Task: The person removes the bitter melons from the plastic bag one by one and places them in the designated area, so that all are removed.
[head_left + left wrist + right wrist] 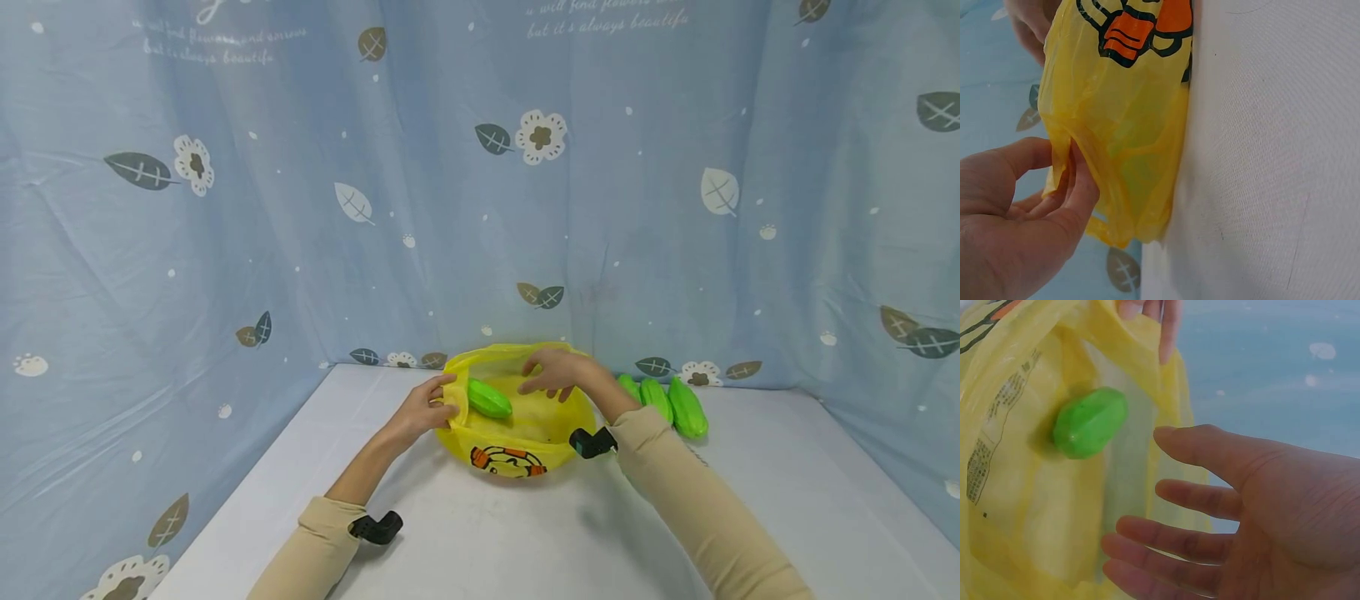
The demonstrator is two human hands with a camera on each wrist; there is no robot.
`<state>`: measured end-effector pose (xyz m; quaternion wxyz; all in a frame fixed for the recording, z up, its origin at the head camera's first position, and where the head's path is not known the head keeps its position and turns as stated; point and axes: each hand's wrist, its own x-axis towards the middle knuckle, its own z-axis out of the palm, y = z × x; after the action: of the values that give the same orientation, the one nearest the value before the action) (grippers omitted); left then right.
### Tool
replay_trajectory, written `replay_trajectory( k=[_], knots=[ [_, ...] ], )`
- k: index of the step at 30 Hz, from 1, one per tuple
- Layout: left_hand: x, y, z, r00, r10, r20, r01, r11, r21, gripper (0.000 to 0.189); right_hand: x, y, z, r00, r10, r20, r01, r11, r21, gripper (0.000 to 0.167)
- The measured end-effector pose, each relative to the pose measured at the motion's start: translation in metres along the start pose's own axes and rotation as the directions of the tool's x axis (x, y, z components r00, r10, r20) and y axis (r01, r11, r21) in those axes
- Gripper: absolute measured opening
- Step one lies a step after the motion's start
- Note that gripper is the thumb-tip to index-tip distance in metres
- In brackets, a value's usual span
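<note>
A yellow plastic bag (555,454) with an orange and black cartoon print stands on the white table, its mouth spread wide. My left hand (417,414) pinches the bag's left rim between thumb and fingers; in the left wrist view the thin film folds over the fingers (1079,187). Inside the bag lies one green ridged vegetable (1091,422), shaped like a short cucumber. Over the bag's mouth, at its right side, hovers my right hand (558,372), its fingers spread and holding nothing. In the right wrist view the vegetable sits apart from those fingers (1179,540).
Several more green vegetables (687,408) lie side by side on the table (495,533), right of the bag and partly behind the right forearm. A blue curtain (450,250) printed with leaves and flowers hangs close behind the bag and along both sides.
</note>
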<state>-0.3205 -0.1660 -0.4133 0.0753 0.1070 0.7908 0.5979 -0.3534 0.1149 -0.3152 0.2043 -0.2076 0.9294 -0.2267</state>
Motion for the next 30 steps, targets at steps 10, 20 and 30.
replay_trajectory(
  k=[10,20,30],
  knots=[
    [-0.001,0.002,0.000,1.000,0.008,0.016,-0.008,1.000,0.011,0.067,0.012,0.002,0.008,0.998,-0.004,-0.055,0.005,1.000,0.022,0.050],
    [-0.001,0.001,0.001,1.000,0.007,0.012,-0.007,1.000,0.003,0.067,0.033,0.003,0.025,0.994,-0.012,-0.106,0.015,1.000,0.023,0.052],
    [-0.002,0.000,0.001,1.000,0.018,0.019,-0.018,1.000,0.006,0.067,0.038,-0.010,0.033,0.989,0.059,-0.132,-0.058,0.998,0.007,0.049]
  ],
)
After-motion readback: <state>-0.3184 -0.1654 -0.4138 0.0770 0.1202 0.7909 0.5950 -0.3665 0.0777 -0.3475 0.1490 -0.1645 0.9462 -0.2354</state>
